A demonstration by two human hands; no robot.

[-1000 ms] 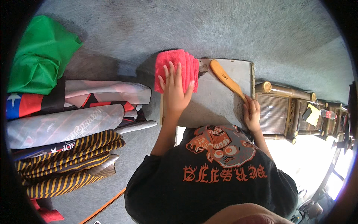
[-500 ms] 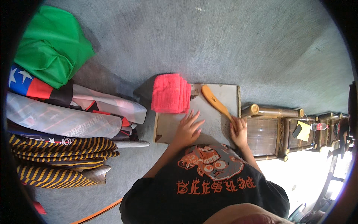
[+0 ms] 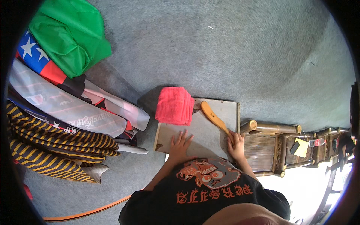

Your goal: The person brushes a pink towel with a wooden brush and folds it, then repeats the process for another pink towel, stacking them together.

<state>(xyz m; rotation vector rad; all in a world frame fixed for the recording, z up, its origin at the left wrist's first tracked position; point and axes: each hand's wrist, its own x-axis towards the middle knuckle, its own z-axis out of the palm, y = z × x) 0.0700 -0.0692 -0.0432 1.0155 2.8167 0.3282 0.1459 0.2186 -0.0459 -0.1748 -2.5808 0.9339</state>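
Observation:
A low grey board with a thin wooden rim (image 3: 225, 106) lies in front of me. On its right half rests a long, curved wooden brush (image 3: 212, 114), yellow-orange, its flat back up; any bristles are hidden beneath. My right hand (image 3: 236, 146) is closed around the narrow end of the brush near the board's right edge. My left hand (image 3: 180, 145) lies on the lower left part of the board, fingers spread, holding nothing. Just beyond it, a stack of folded pinkish-red towels (image 3: 173, 106) covers the board's far left corner.
At left lie barber capes: a green cloth (image 3: 75, 41), a whitish cape (image 3: 67, 101) and yellow-striped cloths (image 3: 60, 138). Bamboo furniture (image 3: 261, 150) stands at right, carrying yellow paper (image 3: 301, 147), a dark phone-like object (image 3: 295, 147) and a bottle (image 3: 317, 142). An orange strip (image 3: 93, 209) crosses the floor.
My left hand has pulled back from beside the towels and now lies flatter on the board. The right hand keeps its hold on the brush. The whole view has shifted slightly.

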